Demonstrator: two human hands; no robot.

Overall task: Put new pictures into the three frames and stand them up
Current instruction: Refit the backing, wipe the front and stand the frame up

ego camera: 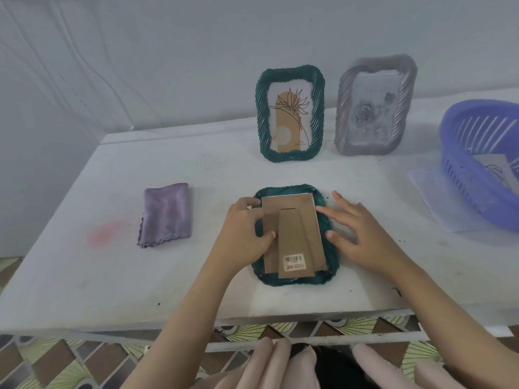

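Third frame, dark green w/ twisted-rope plastic rim [295, 282], lies face-down at centre of the white counter [168, 276], right in front of the person. That is prob. so the back can be worked on. Brown cardboard backing board [295, 203] sits in its recess, fold-out cardboard stand [296, 237] lying flat on it, barcode sticker [294, 262] at the 6 o'clock end.

Left hand [247, 228] rests on the board's 9 o'clock side, fingers lightly bent, pressing not gripping, thumb up by the 10 o'clock corner; looks like it's seating the board. Right hand [362, 234] is spread, fingers straight, tips touching the rim at 3 o'clock and holding nothing. It's likely steadying the frame so it doesn't slide.

At 12 o'clock a matching green frame [261, 113] stands upright w/ a line-drawn flower print; at 1 o'clock a silver-grey rope-rim frame [344, 113] stands w/ a rose pic. So two seem done, this one last; it's not stood up yet.

Folded purple cloth [165, 214] at 9 o'clock, well apart. Blue slotted plastic basket [463, 169] at 3 o'clock has a print inside.
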